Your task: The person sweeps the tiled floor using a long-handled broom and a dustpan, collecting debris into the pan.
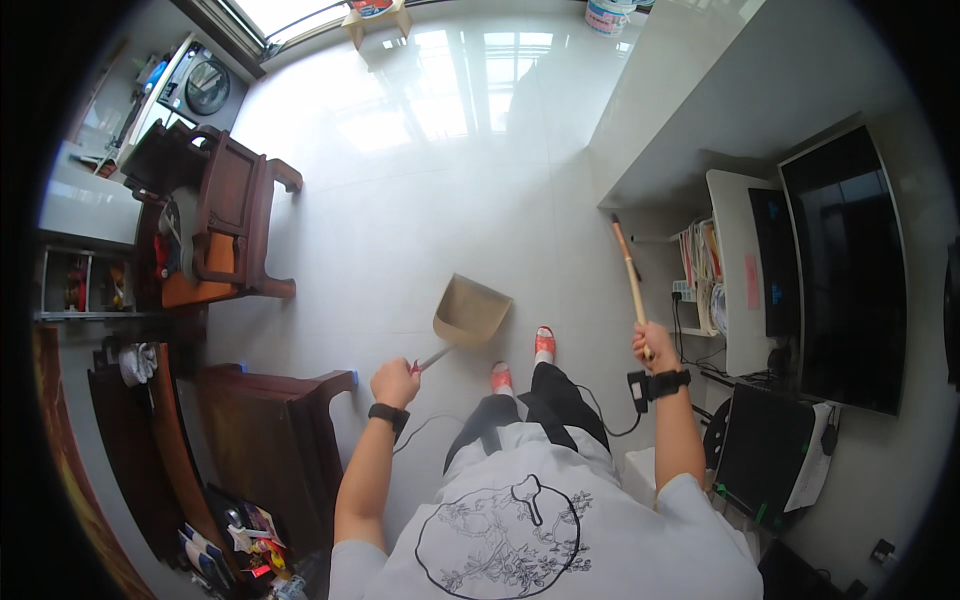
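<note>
My left hand [395, 383] is closed around the handle [435, 358] of a long-handled dustpan. The dustpan's beige pan [472, 311] is low over the pale tiled floor, ahead of my feet, with its open side facing away from me. I cannot tell whether it touches the tiles. On the right, my right hand [654, 346] grips a tan stick [636, 289] near its lower end. This stick points away from me, with an orange-brown section and a dark tip at the far end. Both wrists wear black straps.
Dark wooden chair [232, 217] and low wooden table [277, 420] stand left. At right are a white desk [731, 270] with a monitor [844, 270], cables and a black chair [765, 442]. A wall corner [600, 204] juts in. A bucket [607, 16] and small stool [377, 22] stand far off.
</note>
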Tool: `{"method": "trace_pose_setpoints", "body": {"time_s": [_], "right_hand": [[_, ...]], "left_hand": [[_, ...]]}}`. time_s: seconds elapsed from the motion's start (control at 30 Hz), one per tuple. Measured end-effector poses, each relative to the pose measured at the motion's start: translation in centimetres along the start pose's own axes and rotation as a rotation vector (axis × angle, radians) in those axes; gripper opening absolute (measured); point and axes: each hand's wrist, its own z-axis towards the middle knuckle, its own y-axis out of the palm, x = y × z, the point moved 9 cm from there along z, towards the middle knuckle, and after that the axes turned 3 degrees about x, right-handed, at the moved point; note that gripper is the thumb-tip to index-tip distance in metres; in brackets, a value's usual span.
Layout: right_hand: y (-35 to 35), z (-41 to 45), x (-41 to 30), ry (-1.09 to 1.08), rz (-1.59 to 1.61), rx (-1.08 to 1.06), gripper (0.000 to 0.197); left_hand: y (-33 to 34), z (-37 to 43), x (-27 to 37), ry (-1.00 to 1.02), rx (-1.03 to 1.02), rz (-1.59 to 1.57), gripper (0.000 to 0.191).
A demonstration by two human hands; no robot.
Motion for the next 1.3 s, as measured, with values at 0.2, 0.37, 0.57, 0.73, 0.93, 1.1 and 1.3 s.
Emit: {"method": "trace_pose_setpoints", "body": {"time_s": [0.2,0.37,0.57,0.73,0.93,1.1,1.3], "right_hand": [[-1.3,8.3,-6.8,0.021,0.16,0.058,0.02],[-1.7,14.2,-10.6,-0.043,-0.053,0.052,0.014],[0.5,15.7,-5.0,-0.028,-0.499,0.072,0.007],[-0.8,10.5,3.9,0.008,-0.668,-0.05,0.054],[-1.4,1.3,5.9,0.218,-0.682,-0.315,0.076],[-1.3,-3.2,1.6,0.317,-0.209,-0.423,0.038],[-1.3,-5.4,-1.3,0.158,-0.222,-0.334,0.014]], "left_hand": [[1.9,-0.8,1.4,0.004,0.003,-0.001,0.021],[2.0,-1.1,2.4,0.003,0.017,-0.003,0.019],[2.6,-1.1,2.2,-0.041,-0.018,0.056,0.018],[2.3,-0.6,2.9,-0.014,-0.018,0.063,0.018],[2.7,-0.1,3.2,0.012,-0.021,0.044,0.018],[2.9,-0.3,2.7,0.01,-0.046,0.06,0.019],[2.6,-2.3,0.9,0.047,-0.065,0.011,0.017]]}}
